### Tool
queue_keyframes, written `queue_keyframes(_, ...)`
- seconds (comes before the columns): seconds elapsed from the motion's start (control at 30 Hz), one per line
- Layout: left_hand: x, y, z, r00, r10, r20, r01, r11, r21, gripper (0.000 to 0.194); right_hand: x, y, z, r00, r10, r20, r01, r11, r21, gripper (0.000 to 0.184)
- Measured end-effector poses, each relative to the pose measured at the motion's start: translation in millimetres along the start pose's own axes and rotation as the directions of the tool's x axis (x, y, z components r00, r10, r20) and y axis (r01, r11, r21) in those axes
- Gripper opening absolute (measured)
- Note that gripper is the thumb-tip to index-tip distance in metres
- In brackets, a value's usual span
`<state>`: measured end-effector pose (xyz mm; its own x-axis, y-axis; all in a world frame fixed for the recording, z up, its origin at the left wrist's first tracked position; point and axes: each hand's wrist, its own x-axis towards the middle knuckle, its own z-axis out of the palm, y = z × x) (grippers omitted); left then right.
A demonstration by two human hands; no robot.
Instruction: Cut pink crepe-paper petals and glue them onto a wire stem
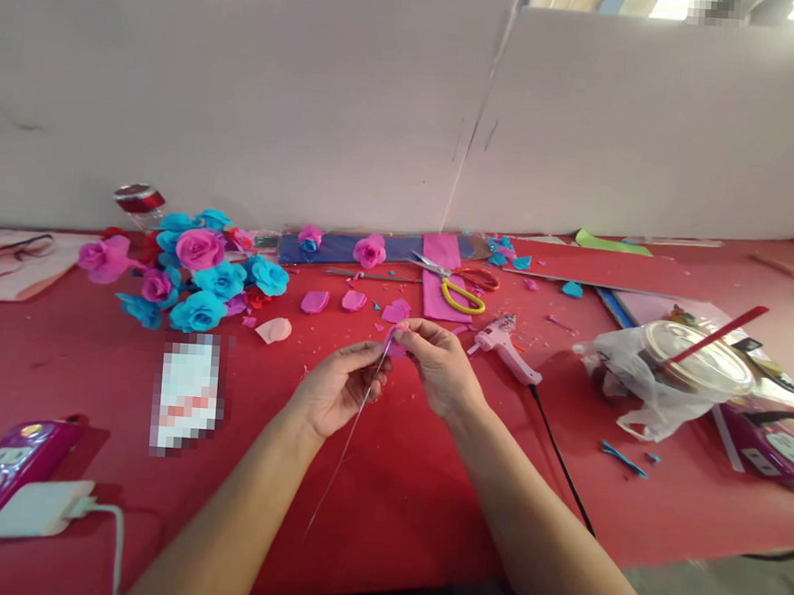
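Note:
My left hand [342, 386] is closed around a thin wire [353, 426], whose long end slants down toward the table's front edge. Pressed against the wire's top is a small pink paper petal [398, 341], pinched by my right hand [443, 366]. Just beyond my hands lie pink petal stacks [315, 302] and another pink petal piece [396, 311]. Scissors [462, 288] with red and yellow handles rest on a folded pink paper strip [442, 246]. To the right of my right hand is a pink glue gun [507, 351].
A bunch of blue and pink paper flowers [201, 275] stands at the left. Purple power strips [32, 453] lie at both sides, one with a white charger [42, 508]. A lidded cup [698, 355] in a plastic bag sits right. Glue gun cord [562, 463] crosses the red table.

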<state>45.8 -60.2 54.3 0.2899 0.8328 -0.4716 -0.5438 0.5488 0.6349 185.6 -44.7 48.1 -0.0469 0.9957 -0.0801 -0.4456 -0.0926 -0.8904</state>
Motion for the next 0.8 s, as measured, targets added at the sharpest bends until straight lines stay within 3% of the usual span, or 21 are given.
queue_keyframes(0.23,1.2,-1.2,-2.0,1.000,0.008,0.003,-0.008,1.000,0.014,0.005,-1.3,0.0,0.7,0.999,-0.037,-0.004,0.036,0.999,-0.039,0.015)
queue_keyframes(0.33,2.0,-2.6,-3.7,0.996,0.085,0.026,-0.086,0.994,0.065,0.006,-2.7,-0.5,1.6,0.999,-0.043,-0.007,0.043,0.998,-0.056,0.013)
queue_keyframes(0.47,1.5,-3.8,-3.9,0.980,0.199,-0.025,-0.192,0.966,0.173,0.013,-3.9,-1.0,2.2,0.999,-0.046,0.015,0.047,0.996,-0.082,0.013)
queue_keyframes(0.67,2.5,-3.6,-2.5,0.957,0.279,-0.083,-0.248,0.931,0.268,0.018,-4.9,-2.4,2.9,0.998,-0.055,0.018,0.056,0.991,-0.117,0.013)
queue_keyframes(0.8,3.3,-3.9,-3.6,0.946,0.320,-0.054,-0.287,0.902,0.323,0.017,-6.6,-6.8,3.2,0.999,-0.036,0.028,0.041,0.972,-0.231,0.014)
